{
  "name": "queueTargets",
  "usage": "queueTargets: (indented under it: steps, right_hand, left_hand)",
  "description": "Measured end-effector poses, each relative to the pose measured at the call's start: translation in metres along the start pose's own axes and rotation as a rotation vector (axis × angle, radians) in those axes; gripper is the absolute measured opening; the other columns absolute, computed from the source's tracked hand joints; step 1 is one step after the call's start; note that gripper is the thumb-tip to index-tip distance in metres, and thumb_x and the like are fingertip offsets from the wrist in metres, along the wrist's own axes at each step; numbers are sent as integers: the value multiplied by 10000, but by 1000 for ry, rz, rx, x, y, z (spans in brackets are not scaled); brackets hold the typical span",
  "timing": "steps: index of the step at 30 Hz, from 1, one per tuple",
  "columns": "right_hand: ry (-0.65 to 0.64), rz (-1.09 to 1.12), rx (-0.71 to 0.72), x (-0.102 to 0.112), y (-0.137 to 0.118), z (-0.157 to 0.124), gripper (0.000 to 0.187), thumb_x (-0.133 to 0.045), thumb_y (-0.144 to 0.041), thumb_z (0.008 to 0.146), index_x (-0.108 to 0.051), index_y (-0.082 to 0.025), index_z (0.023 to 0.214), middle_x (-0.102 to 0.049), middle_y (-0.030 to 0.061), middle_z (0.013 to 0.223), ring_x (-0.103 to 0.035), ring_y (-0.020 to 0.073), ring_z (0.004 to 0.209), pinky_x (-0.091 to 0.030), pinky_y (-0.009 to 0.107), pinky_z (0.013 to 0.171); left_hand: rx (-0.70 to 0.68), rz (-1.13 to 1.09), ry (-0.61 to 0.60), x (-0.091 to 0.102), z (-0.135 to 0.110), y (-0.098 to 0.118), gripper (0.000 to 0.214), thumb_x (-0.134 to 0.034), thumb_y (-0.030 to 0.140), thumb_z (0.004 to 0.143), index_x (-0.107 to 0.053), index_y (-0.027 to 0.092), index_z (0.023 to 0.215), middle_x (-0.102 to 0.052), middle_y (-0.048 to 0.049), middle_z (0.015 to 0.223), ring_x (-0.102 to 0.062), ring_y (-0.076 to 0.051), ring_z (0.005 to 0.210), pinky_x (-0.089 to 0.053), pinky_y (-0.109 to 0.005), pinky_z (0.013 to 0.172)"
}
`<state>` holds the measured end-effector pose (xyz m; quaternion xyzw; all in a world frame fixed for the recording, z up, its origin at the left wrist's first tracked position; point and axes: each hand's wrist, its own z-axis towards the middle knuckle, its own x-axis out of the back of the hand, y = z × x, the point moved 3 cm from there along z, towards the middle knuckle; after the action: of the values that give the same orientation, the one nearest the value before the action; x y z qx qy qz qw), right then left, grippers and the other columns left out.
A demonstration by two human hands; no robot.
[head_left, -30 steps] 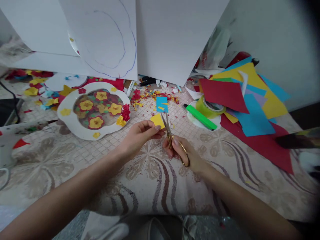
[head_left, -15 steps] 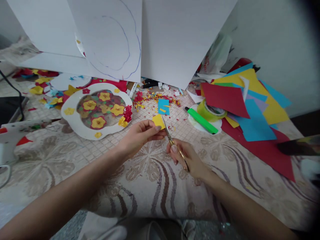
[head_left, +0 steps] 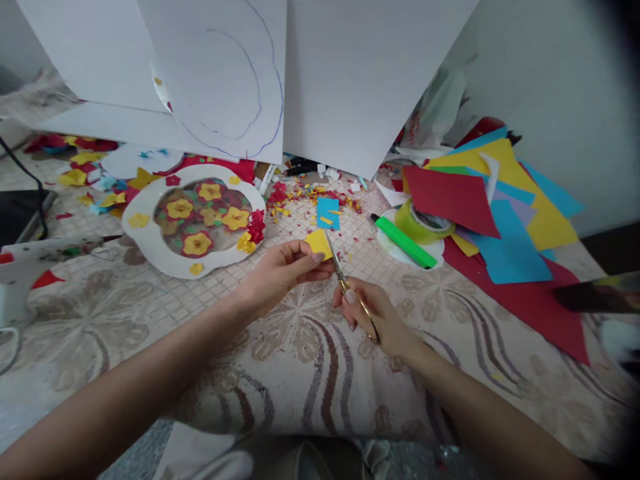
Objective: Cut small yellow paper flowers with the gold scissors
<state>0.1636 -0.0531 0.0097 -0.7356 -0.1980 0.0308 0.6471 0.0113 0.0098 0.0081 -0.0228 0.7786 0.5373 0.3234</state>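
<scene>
Pinched in my left hand (head_left: 296, 265) is a small piece of yellow paper (head_left: 318, 245). My right hand (head_left: 373, 310) grips a pair of gold-handled scissors (head_left: 343, 279), its fingers through the handles. The blades lie along the right edge of the yellow paper; whether they are cutting into it I cannot tell. Just beyond it, a piece of blue paper (head_left: 327, 208) with notches rests on the tablecloth, a yellow strip on top. To the left lies a white scalloped frame (head_left: 137, 243) with yellow and red paper flowers (head_left: 197, 244) in its see-through centre.
White boards (head_left: 340, 73) stand at the back, one with blue curved lines. Paper scraps (head_left: 295, 198) litter the middle. On the right are a green cutter knife (head_left: 406, 242), yellow tape (head_left: 425, 223) and coloured sheets (head_left: 520, 247). A glue gun (head_left: 30, 260) sits at the left.
Hardly anything differs. Both hands, the yellow paper and the scissors hold nearly the same position, and the whole view has shifted very slightly.
</scene>
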Motion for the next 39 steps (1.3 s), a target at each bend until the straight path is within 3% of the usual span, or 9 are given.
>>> queueTargets:
  steps: [25, 39]
  right_hand:
    - [10, 43, -50, -1, 0, 0, 558, -447, -755, 781, -398, -209, 681, -340, -70, 520, -319, 85, 464, -244, 253, 461]
    - [44, -54, -67, 0, 1, 0, 592, -410, -789, 765, -426, -204, 677, -349, -68, 482, -325, 92, 447, -227, 249, 450]
  left_hand:
    - [-4, -12, -5, 1, 1, 0, 216, -744, 223, 738, -555, 120, 730, -706, -28, 759, -681, -114, 728, -552, -259, 755]
    - [-1, -17, -6, 1, 1, 1, 221, -749, 213, 733, -549, 120, 727, -708, -26, 752, -684, -116, 731, -558, -256, 747]
